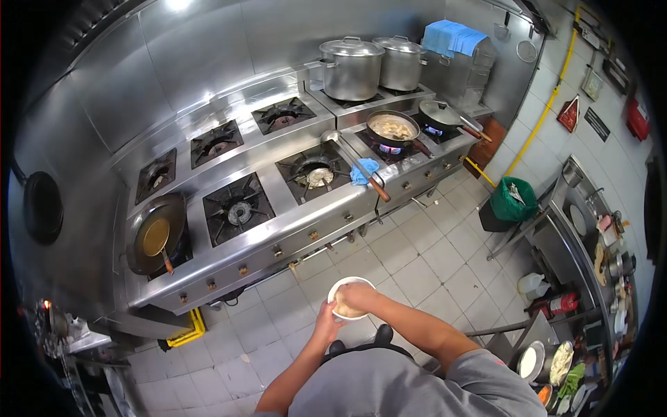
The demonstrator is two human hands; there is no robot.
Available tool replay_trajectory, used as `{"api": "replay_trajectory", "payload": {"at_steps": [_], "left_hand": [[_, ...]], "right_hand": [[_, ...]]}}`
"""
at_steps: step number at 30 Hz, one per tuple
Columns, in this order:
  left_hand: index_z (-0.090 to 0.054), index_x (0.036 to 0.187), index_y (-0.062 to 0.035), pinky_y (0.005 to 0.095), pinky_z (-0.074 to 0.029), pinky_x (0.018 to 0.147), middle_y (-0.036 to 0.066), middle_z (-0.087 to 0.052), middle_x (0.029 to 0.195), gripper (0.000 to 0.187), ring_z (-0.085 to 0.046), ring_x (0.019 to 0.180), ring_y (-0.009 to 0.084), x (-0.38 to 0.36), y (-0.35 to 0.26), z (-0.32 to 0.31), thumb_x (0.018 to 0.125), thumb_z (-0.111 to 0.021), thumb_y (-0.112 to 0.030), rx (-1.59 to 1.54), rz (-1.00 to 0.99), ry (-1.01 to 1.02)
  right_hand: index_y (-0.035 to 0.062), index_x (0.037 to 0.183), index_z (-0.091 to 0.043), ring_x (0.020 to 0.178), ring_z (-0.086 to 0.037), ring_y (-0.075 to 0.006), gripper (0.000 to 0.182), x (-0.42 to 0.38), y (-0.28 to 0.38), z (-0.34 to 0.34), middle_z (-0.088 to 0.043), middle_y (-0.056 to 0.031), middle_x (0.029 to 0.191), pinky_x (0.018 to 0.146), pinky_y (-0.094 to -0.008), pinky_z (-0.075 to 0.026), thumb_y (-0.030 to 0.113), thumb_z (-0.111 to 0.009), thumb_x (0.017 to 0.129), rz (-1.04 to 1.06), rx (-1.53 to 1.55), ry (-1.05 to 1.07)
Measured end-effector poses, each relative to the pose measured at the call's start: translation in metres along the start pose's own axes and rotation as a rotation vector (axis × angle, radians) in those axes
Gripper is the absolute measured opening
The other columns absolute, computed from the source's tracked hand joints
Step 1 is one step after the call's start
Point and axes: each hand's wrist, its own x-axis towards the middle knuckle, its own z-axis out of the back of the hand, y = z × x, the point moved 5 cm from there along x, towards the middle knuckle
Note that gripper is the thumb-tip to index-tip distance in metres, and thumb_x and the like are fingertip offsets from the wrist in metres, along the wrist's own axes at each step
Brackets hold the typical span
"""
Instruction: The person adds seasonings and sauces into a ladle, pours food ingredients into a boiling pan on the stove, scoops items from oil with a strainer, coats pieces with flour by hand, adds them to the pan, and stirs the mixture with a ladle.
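Note:
A white bowl [345, 280] is held in front of my body, above the tiled floor. My left hand [326, 321] is closed on its left and lower rim. Reaching down into the bowl from the right, my right hand [360, 297] has its fingers curled inward among the pale contents [343, 306]. What the right fingers hold is hidden under the hand.
A steel stove [292, 240] runs ahead, with a wok [170, 212] at left. At right, a frying pan of food [392, 126] and a lidded pan [439, 112] sit over flames. Two stockpots [352, 73] [401, 66] stand behind. A bin [513, 201] and side counter [590, 243] flank the right.

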Motion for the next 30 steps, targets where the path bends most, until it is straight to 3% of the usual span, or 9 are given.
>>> {"api": "replay_trajectory", "payload": {"at_steps": [5, 11, 15, 18, 24, 30], "left_hand": [[-0.036, 0.135, -0.0135, 0.0538, -0.042, 0.089, 0.009, -0.046, 0.130, 0.052, -0.045, 0.119, 0.0259, 0.005, -0.001, 0.002, 0.089, -0.051, -0.034, 0.022, -0.048, 0.003], [-0.038, 0.134, -0.0147, 0.0530, -0.041, 0.089, 0.006, -0.046, 0.130, 0.048, -0.045, 0.118, 0.0247, 0.009, -0.010, -0.009, 0.091, -0.051, -0.032, 0.044, -0.038, -0.011], [-0.035, 0.134, -0.0149, 0.0523, -0.042, 0.088, 0.007, -0.046, 0.129, 0.049, -0.045, 0.118, 0.0246, 0.014, -0.013, -0.011, 0.090, -0.052, -0.030, 0.005, -0.136, -0.008], [-0.034, 0.133, -0.0151, 0.0508, -0.043, 0.088, 0.009, -0.045, 0.129, 0.050, -0.044, 0.118, 0.0249, 0.014, -0.012, -0.017, 0.090, -0.053, -0.029, -0.011, -0.178, -0.038], [-0.033, 0.132, -0.0139, 0.0510, -0.045, 0.086, 0.010, -0.042, 0.131, 0.051, -0.043, 0.119, 0.0257, 0.007, -0.014, -0.026, 0.088, -0.054, -0.028, -0.024, -0.144, -0.080], [-0.034, 0.130, -0.0131, 0.0524, -0.045, 0.085, 0.010, -0.043, 0.129, 0.049, -0.043, 0.118, 0.0261, 0.007, -0.003, -0.024, 0.088, -0.053, -0.030, -0.026, -0.074, -0.070]], "right_hand": [[0.0080, 0.107, -0.064, 0.088, -0.067, -0.0304, 0.033, -0.007, -0.002, 0.010, -0.068, -0.0156, 0.100, 0.078, -0.0437, -0.052, 0.031, -0.053, 0.086, 0.026, 0.010, -0.052], [0.0070, 0.095, -0.070, 0.093, -0.066, -0.0290, 0.036, -0.005, 0.003, 0.033, -0.068, -0.0137, 0.104, 0.081, -0.0425, -0.052, 0.036, -0.051, 0.087, -0.141, -0.025, 0.020], [0.0061, 0.109, -0.065, 0.107, -0.060, -0.0334, 0.045, 0.007, -0.009, 0.013, -0.060, -0.0169, 0.119, 0.088, -0.0416, -0.049, 0.043, -0.052, 0.087, -0.035, -0.084, -0.118], [0.0038, 0.128, -0.050, 0.109, -0.057, -0.0394, 0.065, -0.001, -0.004, 0.015, -0.051, -0.0255, 0.125, 0.093, -0.0445, -0.046, 0.047, -0.059, 0.080, -0.231, 0.094, 0.063], [0.0027, 0.133, -0.041, 0.111, -0.056, -0.0398, 0.078, -0.021, 0.001, 0.026, -0.051, -0.0276, 0.125, 0.091, -0.0467, -0.047, 0.055, -0.058, 0.078, -0.441, 0.215, 0.052], [0.0062, 0.129, -0.045, 0.108, -0.059, -0.0378, 0.067, -0.021, 0.004, 0.023, -0.057, -0.0219, 0.119, 0.089, -0.0486, -0.048, 0.051, -0.057, 0.080, -0.324, 0.136, 0.124]]}}
